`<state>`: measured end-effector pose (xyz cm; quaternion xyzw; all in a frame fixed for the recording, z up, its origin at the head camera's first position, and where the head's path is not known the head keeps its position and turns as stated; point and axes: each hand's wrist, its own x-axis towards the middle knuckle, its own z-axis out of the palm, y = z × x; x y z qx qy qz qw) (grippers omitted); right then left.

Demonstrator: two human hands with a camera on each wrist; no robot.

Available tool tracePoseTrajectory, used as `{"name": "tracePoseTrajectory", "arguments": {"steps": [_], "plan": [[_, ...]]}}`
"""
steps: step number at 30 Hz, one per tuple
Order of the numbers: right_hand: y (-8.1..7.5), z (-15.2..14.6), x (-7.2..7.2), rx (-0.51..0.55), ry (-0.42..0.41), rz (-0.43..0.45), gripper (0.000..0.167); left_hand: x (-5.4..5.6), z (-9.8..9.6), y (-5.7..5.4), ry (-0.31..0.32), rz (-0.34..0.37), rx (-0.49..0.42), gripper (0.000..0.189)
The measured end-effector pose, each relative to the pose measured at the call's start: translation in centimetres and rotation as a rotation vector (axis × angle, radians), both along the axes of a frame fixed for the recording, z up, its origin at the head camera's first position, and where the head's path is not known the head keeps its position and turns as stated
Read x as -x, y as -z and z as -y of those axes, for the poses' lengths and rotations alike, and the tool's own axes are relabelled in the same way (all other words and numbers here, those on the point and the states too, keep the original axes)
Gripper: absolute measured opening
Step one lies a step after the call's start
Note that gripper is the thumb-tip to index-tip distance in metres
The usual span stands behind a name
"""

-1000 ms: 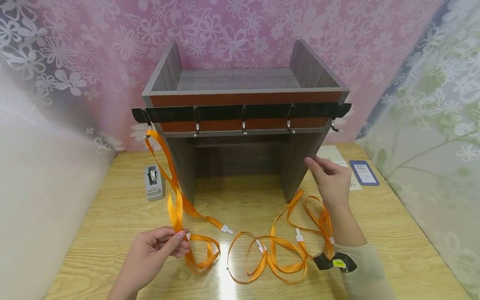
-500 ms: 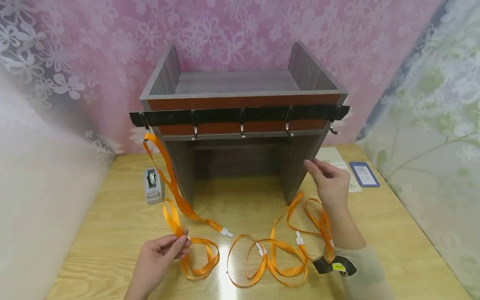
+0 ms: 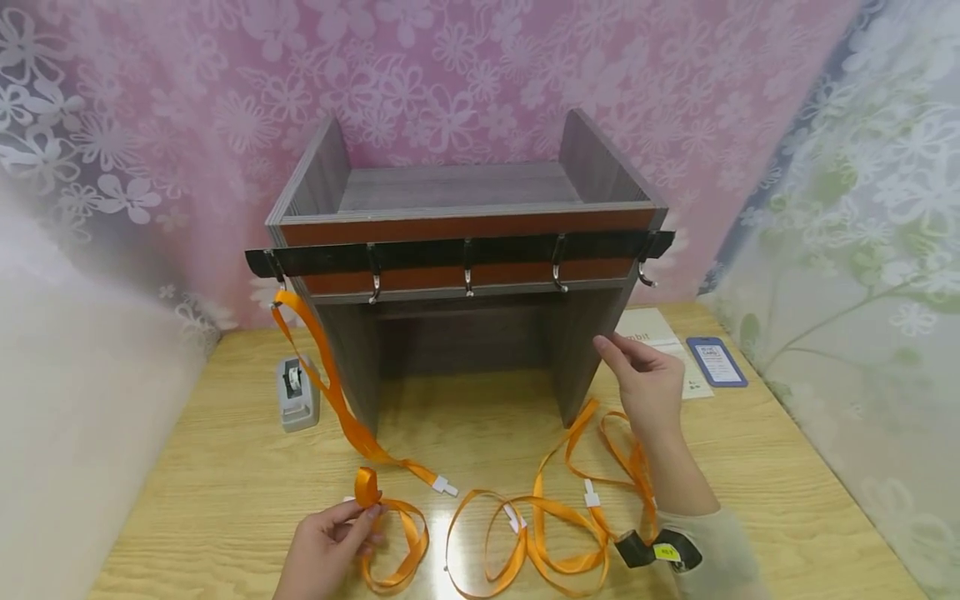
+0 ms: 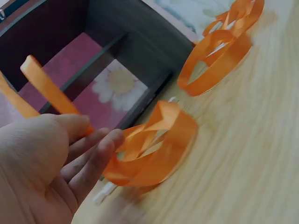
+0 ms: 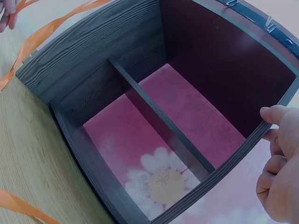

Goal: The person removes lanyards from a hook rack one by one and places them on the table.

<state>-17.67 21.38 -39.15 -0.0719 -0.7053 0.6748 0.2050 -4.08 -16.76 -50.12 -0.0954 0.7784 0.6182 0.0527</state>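
My left hand (image 3: 330, 542) pinches an orange lanyard (image 3: 367, 487) low over the front of the table, between thumb and fingers. Part of that lanyard lies looped beside the fingertips. Another orange lanyard (image 3: 360, 437) hangs from the leftmost hook of the black hook rail (image 3: 427, 254), its white clip on the tabletop. The rail runs across the front of a grey wooden shelf (image 3: 457, 187). My right hand (image 3: 651, 387) grips the front edge of the shelf's right side panel (image 5: 243, 148), thumb on one face and fingers behind. More orange lanyards (image 3: 536, 550) lie coiled at the front.
A grey tape dispenser (image 3: 297, 400) stands left of the shelf. To the right lie a blue card holder (image 3: 717, 362) and a pale booklet (image 3: 645, 325) partly behind my right hand. A black band with a yellow label (image 3: 666, 552) is at the right sleeve.
My left hand has lowered toward the table's front with the pinched lanyard, whose raised loop has dropped away from the hanging one. My right hand keeps its grip. The head view has tilted up slightly.
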Motion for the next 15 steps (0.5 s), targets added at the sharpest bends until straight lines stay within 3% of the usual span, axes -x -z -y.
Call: {"name": "tracePoseTrajectory", "arguments": {"steps": [5, 7, 11, 15], "plan": [[0.1, 0.1, -0.2, -0.001, 0.001, 0.005, 0.029, -0.3, -1.0, 0.6, -0.121, 0.089, -0.086, 0.026], [0.2, 0.2, -0.2, -0.003, 0.003, -0.004, 0.029, -0.4, -1.4, 0.8, -0.139, 0.105, -0.1, 0.03], [0.2, 0.2, -0.1, -0.003, 0.008, -0.032, 0.027, -0.6, -1.8, 1.0, -0.135, 0.117, -0.103, 0.033], [0.1, 0.3, -0.1, 0.003, 0.005, -0.041, 0.027, -0.8, -1.3, 0.8, -0.079, 0.13, -0.112, 0.035]]}}
